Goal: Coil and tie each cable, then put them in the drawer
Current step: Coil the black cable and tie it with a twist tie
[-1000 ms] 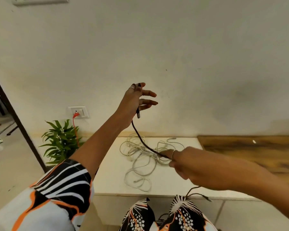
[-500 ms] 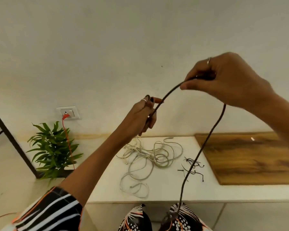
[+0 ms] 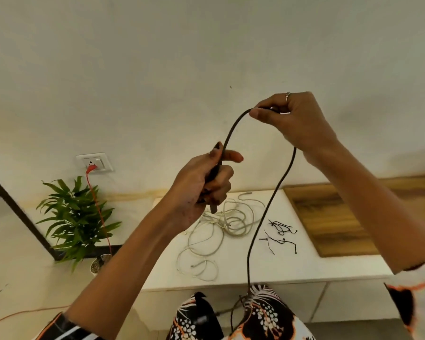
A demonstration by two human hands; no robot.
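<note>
My left hand [image 3: 204, 182] grips the plug end of a black cable [image 3: 263, 222], raised in front of the wall. From there the cable arcs up to my right hand [image 3: 295, 123], which pinches it higher and to the right. Its free length hangs down from my right hand to my lap. A loose tangle of white cable [image 3: 221, 231] lies on the white table [image 3: 317, 268] below my hands. Several short black ties [image 3: 281, 233] lie to the right of that tangle.
A wooden board [image 3: 334, 217] rests on the table's right part. A potted plant [image 3: 76, 217] stands on the floor at the left, under a wall socket [image 3: 95, 162] with an orange cord [image 3: 97, 207] plugged in. A dark door frame [image 3: 17, 209] slants at far left.
My right hand rose from table height up and right with the black cable, forming an arc, then came lower and closer to my left hand. My left hand closed its fingers round the plug end.
</note>
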